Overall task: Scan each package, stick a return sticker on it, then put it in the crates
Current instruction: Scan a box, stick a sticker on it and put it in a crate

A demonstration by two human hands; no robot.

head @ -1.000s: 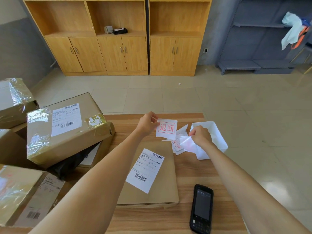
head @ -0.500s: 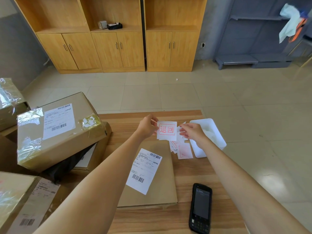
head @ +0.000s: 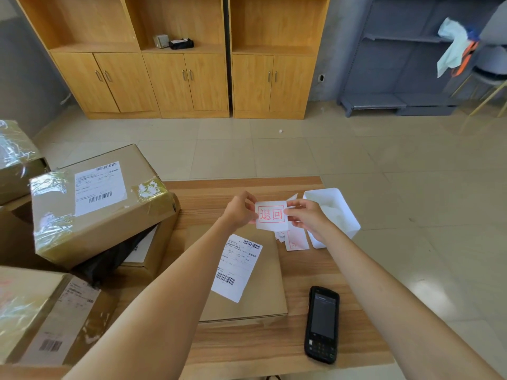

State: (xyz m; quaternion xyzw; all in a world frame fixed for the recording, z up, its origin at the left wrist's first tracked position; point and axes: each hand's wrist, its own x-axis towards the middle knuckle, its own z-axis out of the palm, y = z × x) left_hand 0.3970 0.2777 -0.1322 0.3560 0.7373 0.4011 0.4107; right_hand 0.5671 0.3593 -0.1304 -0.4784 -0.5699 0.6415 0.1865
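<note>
A white return sticker [head: 271,215] with red characters is held up between both hands above the table's far part. My left hand [head: 239,210] pinches its left edge and my right hand [head: 307,216] pinches its right edge. Below them a flat brown package [head: 263,292] with a white shipping label [head: 236,267] lies on the wooden table [head: 247,344]. More return stickers [head: 295,239] lie loose beside a white tray [head: 344,212]. A black handheld scanner [head: 322,323] rests on the table to the right of the package.
Several taped cardboard boxes [head: 93,198] are stacked on the left, with another [head: 41,314] at the near left and a black bag wedged under the pile. Wooden cabinets [head: 186,78] and grey shelving [head: 397,64] stand beyond the tiled floor.
My right hand let go of crumpled backing paper near the tray and came up to the sticker's right edge. My left hand kept hold of the sticker throughout.
</note>
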